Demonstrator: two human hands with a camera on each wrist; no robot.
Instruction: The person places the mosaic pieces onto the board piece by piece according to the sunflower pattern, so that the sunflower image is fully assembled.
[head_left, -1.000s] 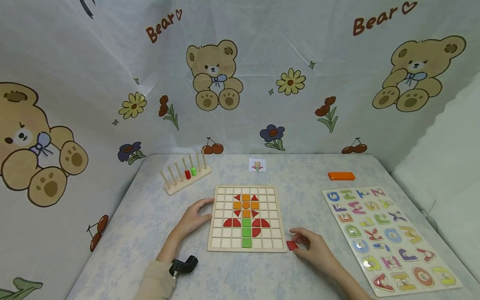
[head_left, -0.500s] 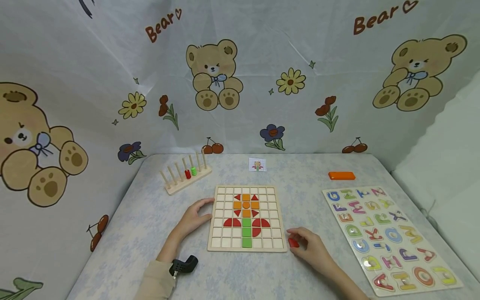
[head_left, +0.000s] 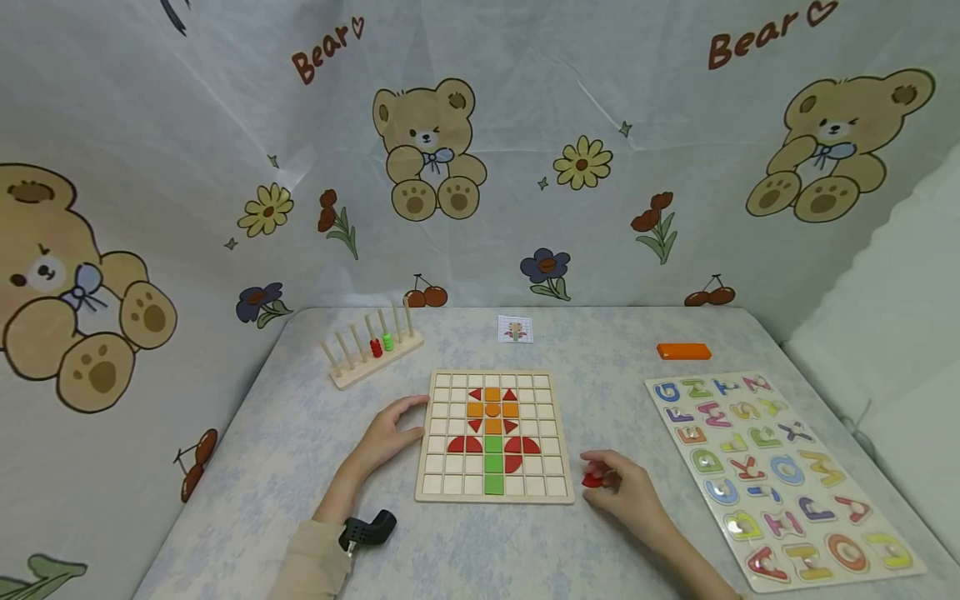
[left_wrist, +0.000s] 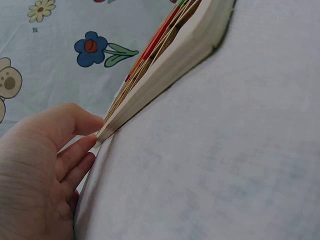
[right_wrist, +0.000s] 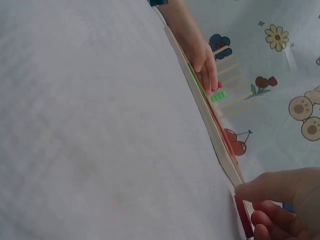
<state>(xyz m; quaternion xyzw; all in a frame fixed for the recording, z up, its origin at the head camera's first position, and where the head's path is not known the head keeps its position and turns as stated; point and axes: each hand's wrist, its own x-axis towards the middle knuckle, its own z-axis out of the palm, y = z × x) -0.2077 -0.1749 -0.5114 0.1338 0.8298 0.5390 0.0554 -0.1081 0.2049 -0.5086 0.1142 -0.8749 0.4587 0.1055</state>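
Note:
A square wooden pattern board [head_left: 454, 486] with a grid lies mid-table, bearing red, orange and green tiles [head_left: 492, 464] in a flower-like figure. My left hand [head_left: 385, 436] rests at its left side; in the left wrist view the thumb and fingertips of the left hand [left_wrist: 45, 165] touch the board's edge [left_wrist: 165, 82]. Right of the board, my right hand [head_left: 626, 493] pinches a small red tile [head_left: 592, 481] between thumb and fingers. Part of that tile is hidden by the fingers; in the right wrist view the red tile [right_wrist: 243, 217] shows edge-on below the thumb.
A wooden peg stand [head_left: 378, 364] with red and green beads stands back left. A small pattern card [head_left: 515, 330] lies behind the board. An orange block [head_left: 683, 352] sits back right, and an alphabet puzzle board [head_left: 780, 483] lies along the right side.
My right hand has drawn the red tile slightly away from the table's front, and the tile has turned between the fingers. The left hand and the board have stayed put.

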